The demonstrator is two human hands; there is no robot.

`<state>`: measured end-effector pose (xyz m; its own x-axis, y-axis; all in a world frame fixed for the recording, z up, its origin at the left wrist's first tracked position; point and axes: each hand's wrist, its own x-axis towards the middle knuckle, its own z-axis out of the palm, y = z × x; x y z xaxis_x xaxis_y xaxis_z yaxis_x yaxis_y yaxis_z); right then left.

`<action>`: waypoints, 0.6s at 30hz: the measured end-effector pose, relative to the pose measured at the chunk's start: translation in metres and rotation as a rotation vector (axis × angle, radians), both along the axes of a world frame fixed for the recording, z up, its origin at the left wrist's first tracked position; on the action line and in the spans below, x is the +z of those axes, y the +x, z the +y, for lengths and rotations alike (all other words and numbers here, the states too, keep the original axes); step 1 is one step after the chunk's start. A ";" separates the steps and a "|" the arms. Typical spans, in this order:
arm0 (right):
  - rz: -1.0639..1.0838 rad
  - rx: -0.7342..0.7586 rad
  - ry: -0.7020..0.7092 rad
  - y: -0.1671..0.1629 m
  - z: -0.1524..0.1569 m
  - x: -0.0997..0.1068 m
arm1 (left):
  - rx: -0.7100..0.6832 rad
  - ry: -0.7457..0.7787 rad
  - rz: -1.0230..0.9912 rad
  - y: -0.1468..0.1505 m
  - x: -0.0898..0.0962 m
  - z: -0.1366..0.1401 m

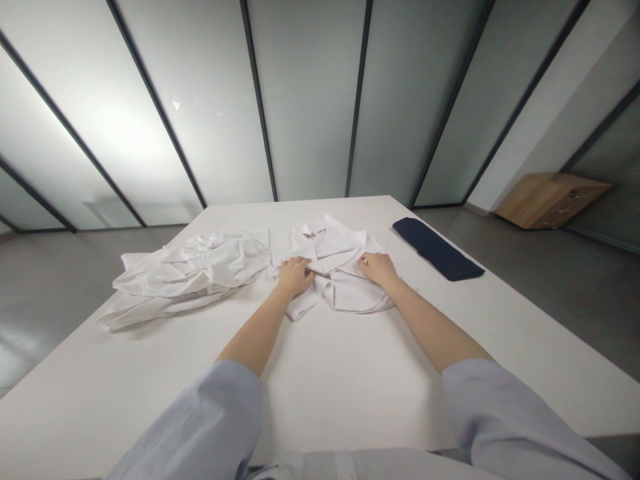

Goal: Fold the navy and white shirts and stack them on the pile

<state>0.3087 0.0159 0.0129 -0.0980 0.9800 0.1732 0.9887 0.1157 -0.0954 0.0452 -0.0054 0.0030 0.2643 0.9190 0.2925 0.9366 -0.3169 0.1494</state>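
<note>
A crumpled white shirt [345,293] lies spread on the table in front of me, with an opening and a small dark mark near its far end. My left hand [296,275] is on its left part, fingers curled over the cloth and closed on it. On the right side, my right hand [377,268] pinches the shirt's edge between thumb and fingers. Some of the fabric under both hands is hidden.
A loose heap of white clothing [200,270] lies to the left, close to the shirt. At the right edge rests a folded dark navy cloth [437,250]. The white table [350,373] ends before frosted glass panels; a wooden cabinet [547,199] stands on the floor.
</note>
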 end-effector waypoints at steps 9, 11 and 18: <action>0.038 0.158 0.016 0.002 0.007 -0.024 | 0.055 -0.200 -0.099 0.001 -0.002 0.007; 0.055 0.168 0.003 0.003 0.008 -0.025 | 0.118 -0.185 -0.277 0.000 -0.006 0.014; 0.173 -0.016 -0.005 0.011 0.014 -0.024 | 0.356 0.037 -1.152 -0.023 -0.014 0.033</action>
